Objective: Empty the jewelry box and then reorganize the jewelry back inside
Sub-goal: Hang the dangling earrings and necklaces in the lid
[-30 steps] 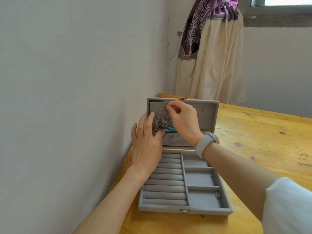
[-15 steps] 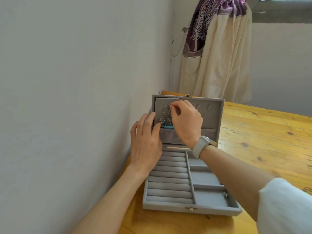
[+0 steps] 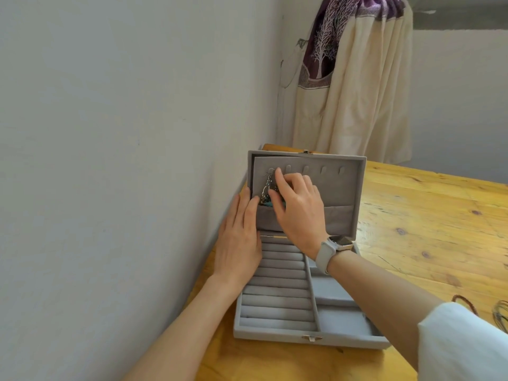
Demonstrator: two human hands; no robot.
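A grey velvet jewelry box (image 3: 308, 335) stands with its lid (image 3: 341, 188) upright on a wooden table (image 3: 428, 221). Its ring rolls (image 3: 277, 298) and side compartments hold nothing that I can see. Silver dangling earrings with turquoise beads (image 3: 266, 192) hang from the leftmost hook on the lid's inner panel. My right hand (image 3: 298, 210), with a watch on the wrist, pinches the earrings between thumb and forefinger. My left hand (image 3: 239, 237) lies flat, fingers straight, against the left side of the lid's pocket (image 3: 338, 218).
A white wall runs close along the box's left side. A cream and purple curtain (image 3: 354, 86) hangs behind the table. A red beaded string (image 3: 464, 302) and dark wire loops (image 3: 500, 314) lie at the table's right edge.
My right hand has slid a little lower on the hanging earrings. My left hand has stayed against the lid. The view has shifted slightly.
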